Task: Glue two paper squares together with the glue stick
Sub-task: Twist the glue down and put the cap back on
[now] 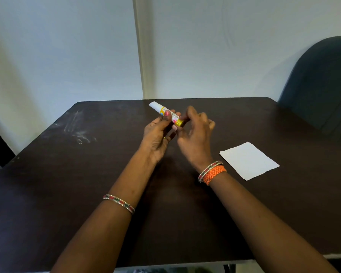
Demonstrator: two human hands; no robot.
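Head view: left hand (158,134) grips cylindrical glue stick (166,113).

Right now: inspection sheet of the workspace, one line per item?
Surface: dark table, pale smudges at its far left.
Job's things: glue stick held above the table, white end pointing up and away; white paper lying flat on the right, whether one sheet or two cannot be told.
Clutter: nothing seen.
Grippers: left hand grips the glue stick's body; right hand has its fingers at the yellow base.
Cables: nothing seen.
Surroundings: pale wall behind; dark chair at far right.
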